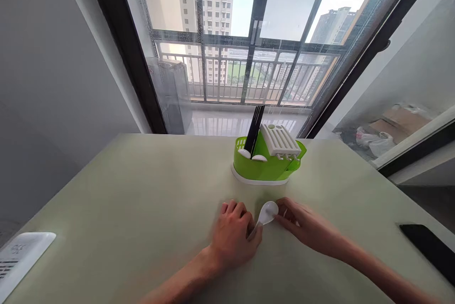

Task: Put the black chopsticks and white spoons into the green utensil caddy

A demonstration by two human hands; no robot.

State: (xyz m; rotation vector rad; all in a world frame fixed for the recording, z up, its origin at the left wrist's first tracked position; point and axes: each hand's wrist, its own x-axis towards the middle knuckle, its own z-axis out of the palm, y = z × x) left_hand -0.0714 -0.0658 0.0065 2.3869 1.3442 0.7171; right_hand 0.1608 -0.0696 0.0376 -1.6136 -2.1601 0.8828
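I see the left hand (232,235) grasping the white spoon (268,212) by its handle, this side of the green caddy (258,170), probably to steady it; whether the right hand (302,223) grips its bowl, I can't tell.

Left arm (186,278) in from seven o'clock; left hand (232,237) curled, palm down. Right arm (369,262) in from four o'clock; right hand (301,223) pointing to ten, fingers (285,203) bent.

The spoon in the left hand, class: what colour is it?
The spoon is white; it shows best in the head view.
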